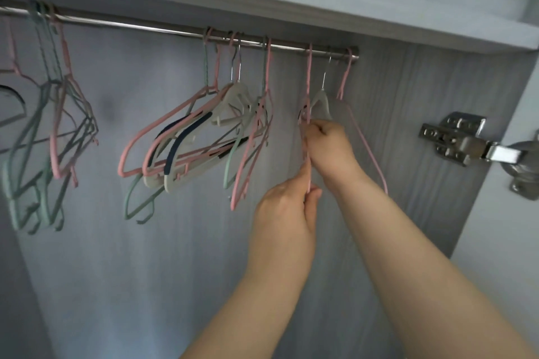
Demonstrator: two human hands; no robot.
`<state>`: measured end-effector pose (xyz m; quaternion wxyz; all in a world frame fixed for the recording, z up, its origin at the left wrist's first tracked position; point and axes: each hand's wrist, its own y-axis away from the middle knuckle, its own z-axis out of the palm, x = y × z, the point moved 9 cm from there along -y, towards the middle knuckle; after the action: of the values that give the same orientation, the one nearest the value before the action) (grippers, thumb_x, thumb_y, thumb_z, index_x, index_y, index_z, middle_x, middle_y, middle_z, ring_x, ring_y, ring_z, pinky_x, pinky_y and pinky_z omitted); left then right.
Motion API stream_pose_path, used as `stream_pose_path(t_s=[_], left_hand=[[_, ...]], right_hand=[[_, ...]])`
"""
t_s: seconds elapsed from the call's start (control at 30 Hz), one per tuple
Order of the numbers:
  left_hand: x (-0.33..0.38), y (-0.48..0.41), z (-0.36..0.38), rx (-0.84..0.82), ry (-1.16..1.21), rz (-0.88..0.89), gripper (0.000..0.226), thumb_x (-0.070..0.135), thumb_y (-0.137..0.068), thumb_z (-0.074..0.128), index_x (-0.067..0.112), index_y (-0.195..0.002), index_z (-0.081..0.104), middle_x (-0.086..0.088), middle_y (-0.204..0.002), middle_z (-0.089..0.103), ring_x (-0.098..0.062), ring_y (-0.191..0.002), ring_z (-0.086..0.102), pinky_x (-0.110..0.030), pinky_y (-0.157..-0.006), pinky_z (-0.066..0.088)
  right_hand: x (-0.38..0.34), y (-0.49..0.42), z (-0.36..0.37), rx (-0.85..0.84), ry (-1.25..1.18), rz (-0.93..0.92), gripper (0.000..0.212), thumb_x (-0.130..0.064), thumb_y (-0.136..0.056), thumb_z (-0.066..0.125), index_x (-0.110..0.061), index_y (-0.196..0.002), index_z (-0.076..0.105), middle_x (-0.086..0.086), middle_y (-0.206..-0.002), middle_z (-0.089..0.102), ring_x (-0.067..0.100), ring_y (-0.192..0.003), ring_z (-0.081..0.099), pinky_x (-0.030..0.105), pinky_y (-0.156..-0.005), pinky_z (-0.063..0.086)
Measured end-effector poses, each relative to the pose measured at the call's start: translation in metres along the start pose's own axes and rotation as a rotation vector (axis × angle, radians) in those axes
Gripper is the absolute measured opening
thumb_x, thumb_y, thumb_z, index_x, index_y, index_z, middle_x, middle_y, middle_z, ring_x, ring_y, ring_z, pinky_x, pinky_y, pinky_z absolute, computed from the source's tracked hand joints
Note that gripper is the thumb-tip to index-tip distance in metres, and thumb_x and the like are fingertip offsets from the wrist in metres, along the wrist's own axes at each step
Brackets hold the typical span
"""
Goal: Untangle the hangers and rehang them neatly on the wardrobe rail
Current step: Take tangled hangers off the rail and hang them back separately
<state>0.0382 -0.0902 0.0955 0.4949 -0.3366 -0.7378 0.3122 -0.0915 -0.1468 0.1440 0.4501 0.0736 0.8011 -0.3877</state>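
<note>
A metal wardrobe rail [151, 28] runs across the top. A pink hanger [308, 79] hangs edge-on near the rail's right end. My left hand [287, 207] pinches its lower part between thumb and fingers. My right hand [329, 144] grips the same hanger higher up, just below its neck. Beside it hang a white hanger [320, 102] and another pink hanger [364, 140]. A tangled bunch of pink, white, green and dark hangers [186, 140] hangs mid-rail. A second tangle of green and pink hangers [52, 131] hangs at the left.
The wardrobe's grey side wall [431, 131] stands right behind the hands. A metal door hinge [460, 140] juts out at the right. A shelf board [320, 9] sits just above the rail. The back panel [145, 271] lies below the hangers.
</note>
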Motion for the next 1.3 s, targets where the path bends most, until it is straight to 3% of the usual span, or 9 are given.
stream_pose_path(t_s=[0.07, 0.17, 0.33, 0.5, 0.67, 0.83, 1.0, 1.17, 1.3], left_hand=[[0.002, -0.001, 0.005, -0.019, 0.01, 0.008, 0.042, 0.02, -0.084, 0.048, 0.016, -0.125, 0.052, -0.007, -0.066, 0.059, -0.02, -0.058, 0.048, -0.027, -0.057, 0.037], [0.0, 0.001, 0.009, -0.044, 0.016, -0.001, 0.041, 0.013, -0.085, 0.052, 0.014, -0.126, 0.051, -0.01, -0.066, 0.058, -0.024, -0.058, 0.05, -0.024, -0.055, 0.031], [-0.008, 0.003, 0.011, -0.05, 0.016, -0.025, 0.044, 0.007, -0.084, 0.056, 0.015, -0.127, 0.05, -0.007, -0.067, 0.057, -0.013, -0.059, 0.041, -0.019, -0.058, 0.03], [-0.003, 0.009, 0.006, -0.038, 0.014, 0.005, 0.05, 0.006, -0.085, 0.054, 0.017, -0.133, 0.042, -0.006, -0.079, 0.058, -0.013, -0.066, 0.043, -0.022, -0.064, 0.035], [0.002, 0.009, 0.01, -0.036, 0.035, 0.03, 0.05, 0.011, -0.085, 0.046, 0.017, -0.134, 0.04, -0.01, -0.083, 0.059, -0.026, -0.073, 0.054, -0.031, -0.066, 0.038], [0.005, 0.015, 0.008, -0.008, 0.102, 0.056, 0.044, 0.021, -0.087, 0.039, 0.02, -0.131, 0.043, -0.009, -0.094, 0.066, -0.023, -0.082, 0.061, -0.03, -0.072, 0.043], [0.004, 0.011, 0.01, -0.023, 0.106, 0.046, 0.047, 0.019, -0.085, 0.039, 0.018, -0.131, 0.044, -0.01, -0.097, 0.067, -0.024, -0.086, 0.062, -0.034, -0.076, 0.047], [0.001, 0.012, 0.011, -0.013, 0.071, 0.059, 0.042, 0.015, -0.086, 0.04, 0.014, -0.127, 0.048, -0.012, -0.09, 0.067, -0.025, -0.081, 0.063, -0.036, -0.069, 0.05], [-0.004, 0.017, 0.019, -0.04, 0.05, 0.066, 0.048, 0.026, -0.084, 0.028, 0.014, -0.126, 0.049, -0.011, -0.085, 0.065, -0.026, -0.076, 0.062, -0.035, -0.064, 0.05]], right_hand=[[0.001, -0.001, -0.002, -0.023, 0.029, -0.001, 0.029, -0.004, -0.09, 0.037, -0.005, -0.063, 0.046, 0.002, -0.053, 0.039, 0.012, -0.049, 0.034, 0.017, -0.041, 0.026], [0.006, -0.002, 0.001, -0.061, 0.03, 0.036, 0.026, -0.003, -0.089, 0.034, -0.004, -0.069, 0.049, 0.005, -0.057, 0.043, 0.016, -0.052, 0.038, 0.024, -0.048, 0.029], [0.011, 0.001, 0.006, -0.093, -0.016, 0.092, 0.033, -0.003, -0.092, 0.032, -0.01, -0.061, 0.042, 0.002, -0.058, 0.044, 0.013, -0.052, 0.038, 0.022, -0.048, 0.03], [0.011, 0.004, 0.009, -0.128, -0.078, 0.167, 0.022, -0.006, -0.094, 0.033, -0.012, -0.104, 0.051, 0.0, -0.065, 0.05, 0.011, -0.052, 0.046, 0.015, -0.043, 0.04], [0.011, 0.002, 0.005, -0.013, -0.08, 0.086, 0.019, -0.003, -0.09, 0.034, -0.007, -0.079, 0.049, 0.005, -0.059, 0.039, 0.015, -0.05, 0.036, 0.021, -0.044, 0.028], [0.009, 0.005, -0.003, 0.03, -0.112, 0.072, 0.031, -0.002, -0.086, 0.034, -0.016, -0.059, 0.04, 0.0, -0.051, 0.032, 0.01, -0.041, 0.028, 0.016, -0.038, 0.022], [0.003, 0.005, -0.003, 0.011, -0.108, 0.071, 0.032, 0.001, -0.087, 0.031, -0.014, -0.061, 0.041, 0.0, -0.052, 0.033, 0.008, -0.04, 0.03, 0.014, -0.036, 0.023], [0.005, 0.01, 0.003, -0.072, -0.14, 0.149, 0.037, 0.001, -0.091, 0.03, -0.015, -0.061, 0.045, -0.003, -0.053, 0.04, 0.0, -0.031, 0.038, 0.011, -0.034, 0.03], [0.01, 0.013, 0.006, -0.097, -0.097, 0.168, 0.032, -0.002, -0.094, 0.029, -0.015, -0.078, 0.053, -0.005, -0.062, 0.044, 0.005, -0.046, 0.039, 0.013, -0.042, 0.032]])
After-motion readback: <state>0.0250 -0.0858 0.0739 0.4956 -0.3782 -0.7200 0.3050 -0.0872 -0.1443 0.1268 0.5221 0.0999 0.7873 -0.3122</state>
